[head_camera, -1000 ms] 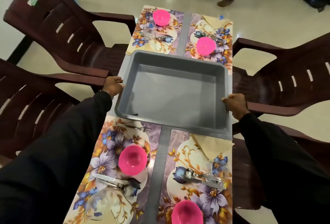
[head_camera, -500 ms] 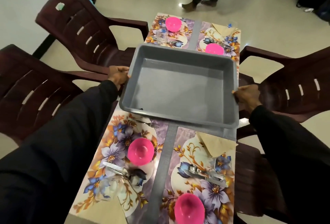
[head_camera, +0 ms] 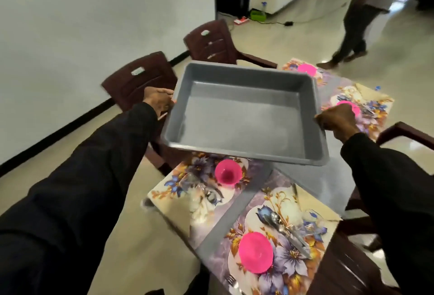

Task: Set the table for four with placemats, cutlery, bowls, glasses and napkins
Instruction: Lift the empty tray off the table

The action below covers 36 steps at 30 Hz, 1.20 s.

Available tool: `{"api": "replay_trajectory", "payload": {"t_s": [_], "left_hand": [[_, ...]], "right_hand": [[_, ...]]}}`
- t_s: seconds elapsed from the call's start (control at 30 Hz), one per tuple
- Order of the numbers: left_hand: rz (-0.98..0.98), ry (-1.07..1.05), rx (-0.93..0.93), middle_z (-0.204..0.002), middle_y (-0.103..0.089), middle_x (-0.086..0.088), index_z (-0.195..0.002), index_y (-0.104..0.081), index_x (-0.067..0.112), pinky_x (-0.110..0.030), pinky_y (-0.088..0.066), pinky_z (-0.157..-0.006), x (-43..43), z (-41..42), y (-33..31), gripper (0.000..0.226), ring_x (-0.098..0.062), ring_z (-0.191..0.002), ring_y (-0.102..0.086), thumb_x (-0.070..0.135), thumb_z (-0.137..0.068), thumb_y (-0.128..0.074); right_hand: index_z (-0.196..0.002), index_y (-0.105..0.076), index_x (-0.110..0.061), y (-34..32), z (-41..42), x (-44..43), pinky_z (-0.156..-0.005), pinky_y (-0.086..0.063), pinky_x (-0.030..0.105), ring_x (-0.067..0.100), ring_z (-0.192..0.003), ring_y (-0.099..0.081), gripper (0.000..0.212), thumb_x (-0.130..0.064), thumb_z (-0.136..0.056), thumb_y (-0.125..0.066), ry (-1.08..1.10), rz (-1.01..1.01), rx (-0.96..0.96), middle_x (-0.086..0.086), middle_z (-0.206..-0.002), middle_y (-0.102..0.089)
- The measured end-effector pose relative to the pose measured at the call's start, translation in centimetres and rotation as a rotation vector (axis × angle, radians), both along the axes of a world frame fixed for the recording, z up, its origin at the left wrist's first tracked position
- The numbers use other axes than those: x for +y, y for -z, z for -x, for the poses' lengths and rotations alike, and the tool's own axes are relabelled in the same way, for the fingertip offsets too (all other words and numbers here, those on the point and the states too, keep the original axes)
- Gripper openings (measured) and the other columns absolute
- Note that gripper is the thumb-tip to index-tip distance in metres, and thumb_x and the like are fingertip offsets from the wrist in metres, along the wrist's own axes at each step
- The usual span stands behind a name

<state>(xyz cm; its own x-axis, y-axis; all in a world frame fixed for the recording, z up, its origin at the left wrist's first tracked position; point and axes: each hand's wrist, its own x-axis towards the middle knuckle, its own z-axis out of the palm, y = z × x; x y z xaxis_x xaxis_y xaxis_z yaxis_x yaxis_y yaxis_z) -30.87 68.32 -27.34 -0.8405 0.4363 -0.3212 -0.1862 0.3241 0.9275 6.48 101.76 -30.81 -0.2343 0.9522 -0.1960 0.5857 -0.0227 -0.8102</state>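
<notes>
Holding an empty grey rectangular plastic tray in the air w/ both hands: left hand curled round the L short rim, right hand clenched on the R short rim. Raised above the grey table, tilted slightly, near edge hanging over the floral placemat w/ the near-L pink plastic bowl, touching nothing below.

Judging by the layout, prob. the clear-away step: four floral mats down, four pink bowls out, metal cutlery, a clear glass and a beige folded napkin seen on the near-R setting. Far settings too blurred to check item by item.

To do it well:
- Raise higher first, then swing out to the L; no low sweep over bowls or glasses
- Level the tray, firm even grip at both ends, elbows in
- Mind the dark sleeves over the near mats; easy to snag cutlery or tip a glass
- Pass over or between the two dark brown plastic chairs on the L, no bumping the backs
- Watch the person walking beyond the far end before turning
- Glance back afterwards, confirm glass + napkin at each seat
</notes>
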Motion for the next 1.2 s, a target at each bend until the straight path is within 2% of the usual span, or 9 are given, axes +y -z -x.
{"api": "replay_trajectory", "payload": {"t_s": [0.27, 0.43, 0.53, 0.63, 0.73, 0.83, 1.03, 1.13, 1.2], "left_hand": [[0.003, -0.379, -0.003, -0.085, -0.061, -0.010, -0.099, -0.063, 0.004, -0.035, -0.051, -0.066, -22.2, -6.9, -2.8, 0.032, -0.020, -0.066, -0.059, -0.022, -0.083, -0.053], [0.024, -0.615, -0.005, -0.089, -0.064, -0.009, -0.083, -0.063, 0.006, -0.031, -0.055, -0.060, -35.6, -13.4, -2.5, 0.033, -0.022, -0.077, -0.063, -0.026, -0.076, -0.058], [0.004, -0.755, -0.034, -0.102, -0.066, -0.013, -0.101, -0.066, 0.003, -0.028, -0.056, -0.053, -43.4, -17.8, -1.3, 0.036, -0.027, -0.091, -0.067, -0.023, -0.077, -0.060], [-0.052, -0.950, -0.051, -0.098, -0.068, -0.014, -0.112, -0.064, -0.002, -0.025, -0.056, -0.049, -50.6, -23.6, -0.3, 0.036, -0.027, -0.087, -0.068, -0.022, -0.083, -0.060], [-0.101, -1.039, -0.031, -0.097, -0.070, -0.018, -0.119, -0.064, -0.008, -0.025, -0.060, -0.057, -55.8, -30.4, -0.2, 0.034, -0.021, -0.074, -0.068, -0.020, -0.087, -0.059], [-0.123, -1.191, -0.019, -0.081, -0.071, -0.007, -0.113, -0.066, -0.004, -0.018, -0.057, -0.054, -59.9, -37.8, -0.6, 0.032, -0.011, -0.066, -0.067, -0.022, -0.087, -0.059], [-0.137, -1.439, -0.048, -0.112, -0.072, -0.013, -0.123, -0.066, -0.004, -0.021, -0.061, -0.070, -65.5, -52.1, 1.5, 0.039, -0.021, -0.094, -0.071, -0.020, -0.087, -0.060], [-0.147, -1.578, -0.057, -0.114, -0.073, -0.013, -0.125, -0.066, -0.004, -0.015, -0.058, -0.063, -66.8, -59.7, 3.1, 0.041, -0.016, -0.088, -0.070, -0.018, -0.086, -0.062], [-0.177, -1.645, -0.062, -0.112, -0.074, -0.014, -0.124, -0.066, -0.005, -0.015, -0.056, -0.058, -66.9, -64.2, 4.3, 0.040, -0.014, -0.081, -0.071, -0.018, -0.086, -0.063]], "right_hand": [[-0.081, -0.071, 0.001, 1.4, 8.8, -7.4, -0.072, -0.063, 0.055, 0.031, -0.077, -0.072, 0.054, -0.025, -0.034, -0.078, -0.336, 0.039, -0.008, 0.017, -0.081, -0.072], [-0.082, -0.073, 0.010, -1.4, 11.7, -19.8, -0.068, -0.058, 0.040, 0.025, -0.071, -0.061, 0.028, -0.007, -0.060, -0.078, -0.633, -0.022, 0.058, 0.012, -0.075, -0.064], [-0.084, -0.066, 0.022, -1.9, 12.7, -26.0, -0.056, -0.051, 0.030, 0.023, -0.069, -0.051, 0.020, 0.007, -0.073, -0.072, -0.840, -0.036, 0.091, 0.013, -0.073, -0.056], [-0.076, -0.075, 0.004, -2.1, 13.6, -32.2, -0.066, -0.054, 0.040, 0.021, -0.067, -0.056, 0.014, -0.008, -0.069, -0.076, -1.013, -0.036, 0.098, 0.012, -0.069, -0.062], [-0.088, -0.078, -0.003, -2.3, 14.1, -38.4, -0.051, -0.055, 0.023, 0.007, -0.049, -0.057, 0.011, -0.008, -0.078, -0.078, -1.150, -0.018, 0.081, 0.008, -0.062, -0.065], [-0.100, -0.074, 0.001, -1.8, 13.9, -44.3, -0.042, -0.047, 0.013, 0.004, -0.047, -0.058, 0.016, -0.002, -0.085, -0.076, -1.258, 0.018, 0.051, 0.016, -0.083, -0.069], [-0.110, -0.071, 0.006, 0.8, 11.8, -54.6, -0.049, -0.054, 0.018, 0.018, -0.056, -0.059, 0.028, -0.004, -0.085, -0.078, -1.487, 0.074, -0.016, 0.019, -0.081, -0.067], [-0.106, -0.073, -0.001, 1.7, 8.9, -59.8, -0.049, -0.054, 0.021, 0.006, -0.049, -0.062, 0.020, -0.003, -0.086, -0.076, -1.618, 0.050, -0.033, 0.010, -0.068, -0.069], [-0.106, -0.074, 0.002, 2.5, 7.3, -62.5, -0.055, -0.059, 0.021, 0.012, -0.057, -0.066, 0.023, 0.000, -0.084, -0.077, -1.689, 0.069, -0.019, 0.011, -0.069, -0.072]]}}
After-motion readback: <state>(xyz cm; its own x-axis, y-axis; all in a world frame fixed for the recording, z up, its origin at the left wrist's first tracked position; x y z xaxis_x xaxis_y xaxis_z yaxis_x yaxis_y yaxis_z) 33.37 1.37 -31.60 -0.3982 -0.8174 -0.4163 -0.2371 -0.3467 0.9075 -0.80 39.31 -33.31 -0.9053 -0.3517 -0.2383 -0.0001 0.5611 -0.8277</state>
